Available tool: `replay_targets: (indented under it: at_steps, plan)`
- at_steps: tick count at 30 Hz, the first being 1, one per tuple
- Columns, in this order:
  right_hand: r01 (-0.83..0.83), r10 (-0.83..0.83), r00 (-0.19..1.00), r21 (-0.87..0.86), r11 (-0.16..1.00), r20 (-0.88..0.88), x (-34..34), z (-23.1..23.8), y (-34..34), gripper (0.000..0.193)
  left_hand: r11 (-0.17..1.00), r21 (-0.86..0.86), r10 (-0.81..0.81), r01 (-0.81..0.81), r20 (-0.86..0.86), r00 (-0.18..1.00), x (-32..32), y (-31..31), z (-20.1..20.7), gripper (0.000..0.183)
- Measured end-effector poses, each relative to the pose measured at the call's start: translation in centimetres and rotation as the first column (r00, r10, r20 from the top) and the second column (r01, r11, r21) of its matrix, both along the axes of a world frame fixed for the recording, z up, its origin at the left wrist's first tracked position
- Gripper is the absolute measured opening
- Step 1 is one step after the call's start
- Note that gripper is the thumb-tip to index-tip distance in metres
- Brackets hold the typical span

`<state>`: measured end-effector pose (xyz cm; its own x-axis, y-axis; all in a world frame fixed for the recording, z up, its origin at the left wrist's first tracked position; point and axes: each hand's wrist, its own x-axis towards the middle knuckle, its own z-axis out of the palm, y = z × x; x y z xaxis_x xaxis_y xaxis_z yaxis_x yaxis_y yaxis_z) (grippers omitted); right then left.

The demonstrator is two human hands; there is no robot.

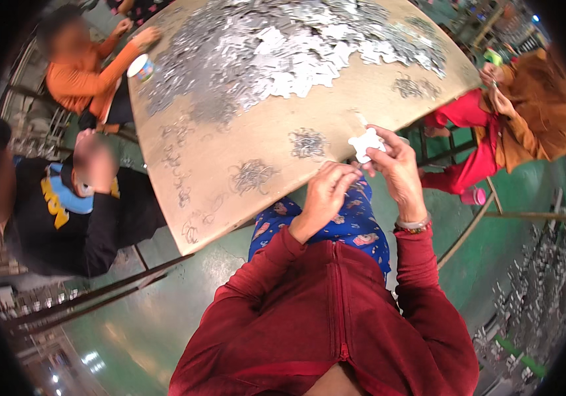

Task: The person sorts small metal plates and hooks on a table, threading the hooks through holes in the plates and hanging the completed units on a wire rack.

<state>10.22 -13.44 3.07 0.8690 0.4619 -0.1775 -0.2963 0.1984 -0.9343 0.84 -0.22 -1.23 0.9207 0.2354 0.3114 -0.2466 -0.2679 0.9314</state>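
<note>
At the near edge of the table (266,125), my right hand (398,173) grips a flat, shiny, pale metal piece (364,142) with a notched outline between thumb and fingers. My left hand (322,198) is just left of it, its thumb and fingertips pinched together. Whatever it may pinch is too small to make out. Close beyond my hands lies a small pile of dark, thin curved metal bits (308,142). Another such pile (254,177) is farther left, nearer the edge.
A broad heap of flat metal pieces (296,59) covers the table's far part. A white cup (141,67) stands at its left edge. People in orange (75,82) and black (91,221) sit at the left, another in brown (537,115) at the right. Metal parts (540,297) cover the floor, lower right.
</note>
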Motion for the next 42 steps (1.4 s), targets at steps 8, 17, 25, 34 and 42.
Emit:
replay_targets:
  at_steps: [8,17,25,34,42]
  plan:
    - [-0.031,0.032,0.997,0.018,0.999,-0.063,0.0,-0.2,-0.7,0.045,0.994,0.110,0.009,-0.018,0.086,0.996,-1.1,-0.2,-1.2,0.008]
    - [0.035,-0.033,0.999,-0.090,0.995,0.025,-0.6,0.5,1.1,0.046,0.995,0.098,0.013,-0.028,0.151,0.988,-0.4,0.6,-0.3,0.007]
    - [0.035,-0.035,0.999,0.024,0.999,0.007,-0.4,-0.2,-0.2,0.044,0.998,0.065,0.001,-0.012,0.151,0.988,-0.4,-0.5,0.3,0.005]
    - [0.013,0.000,0.994,0.128,0.992,-0.106,-0.3,-0.3,-0.6,0.045,0.994,0.104,0.015,-0.031,0.153,0.988,-0.6,-0.5,0.2,0.006]
    - [0.173,-0.121,0.970,-0.246,0.954,0.211,-3.1,2.7,-0.4,0.020,0.991,0.133,-0.045,0.013,0.244,0.969,-1.4,0.2,0.0,0.006]
